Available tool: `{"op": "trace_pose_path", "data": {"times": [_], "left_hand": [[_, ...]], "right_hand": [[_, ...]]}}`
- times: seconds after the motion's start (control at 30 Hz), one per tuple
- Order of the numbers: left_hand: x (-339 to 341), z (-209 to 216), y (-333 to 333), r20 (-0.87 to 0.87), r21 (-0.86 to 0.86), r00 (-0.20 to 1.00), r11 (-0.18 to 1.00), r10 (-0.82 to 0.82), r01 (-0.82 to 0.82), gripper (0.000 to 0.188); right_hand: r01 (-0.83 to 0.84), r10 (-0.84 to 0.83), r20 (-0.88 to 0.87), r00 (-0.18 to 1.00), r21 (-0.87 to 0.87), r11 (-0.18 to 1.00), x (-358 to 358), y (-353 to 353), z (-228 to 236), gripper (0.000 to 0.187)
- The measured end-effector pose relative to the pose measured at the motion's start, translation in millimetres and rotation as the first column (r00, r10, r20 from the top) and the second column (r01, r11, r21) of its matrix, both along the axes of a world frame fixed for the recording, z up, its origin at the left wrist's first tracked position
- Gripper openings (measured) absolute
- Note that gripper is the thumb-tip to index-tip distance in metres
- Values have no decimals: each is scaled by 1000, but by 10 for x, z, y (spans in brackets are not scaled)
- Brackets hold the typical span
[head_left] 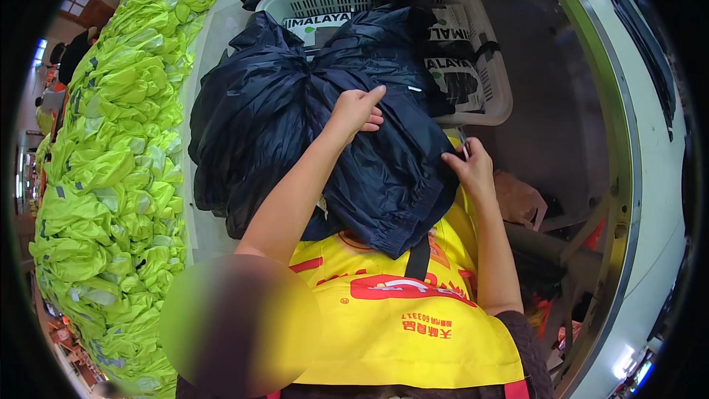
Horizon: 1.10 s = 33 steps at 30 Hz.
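A dark navy garment (391, 155) of thin, shiny fabric is bunched across my lap and the work surface, with a gathered elastic edge towards me. My left hand (358, 112) rests over its middle, fingers curled and thumb stretched along them; what it pinches, if anything, is hidden. A small white tag (414, 89) shows on the fabric just right of that hand. At the garment's right edge, my right hand (474, 168) is closed round a slim silver-coloured tool (463, 145), its tip pointing away from me. The tool's exact kind is too small to tell.
Behind the garment stands a white plastic basket (496, 96) holding printed white and black packages and dark cloth. A long heap of neon-yellow garments (111, 177) runs down the left. A metal-edged table (628, 155) curves along the right. A brown paper bag (519, 199) lies low beside my right forearm.
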<state>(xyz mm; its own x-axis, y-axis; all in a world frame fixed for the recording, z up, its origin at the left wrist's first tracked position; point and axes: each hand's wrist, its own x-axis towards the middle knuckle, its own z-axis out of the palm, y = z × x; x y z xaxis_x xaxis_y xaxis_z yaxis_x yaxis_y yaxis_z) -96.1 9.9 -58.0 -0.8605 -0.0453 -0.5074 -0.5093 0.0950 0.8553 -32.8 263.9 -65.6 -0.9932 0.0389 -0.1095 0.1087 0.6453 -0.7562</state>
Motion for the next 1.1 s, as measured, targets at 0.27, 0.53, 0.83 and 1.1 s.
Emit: {"op": "trace_pose_path", "data": {"times": [0.27,0.53,0.83,1.1], "left_hand": [[-6,-336,52,-7,352,972,910,235,-218,15],[196,-436,-116,81,781,962,583,262,-224,20],[167,-307,96,60,544,931,770,360,-333,21],[149,-395,108,168,472,849,714,502,-516,23]], "right_hand": [[65,-66,-23,998,-56,996,300,-35,7,30],[19,-20,-37,999,-12,1000,289,-54,-39,28],[-90,100,-118,988,87,992,471,-108,-123,25],[-105,119,-140,983,99,989,512,-119,-114,25]]}}
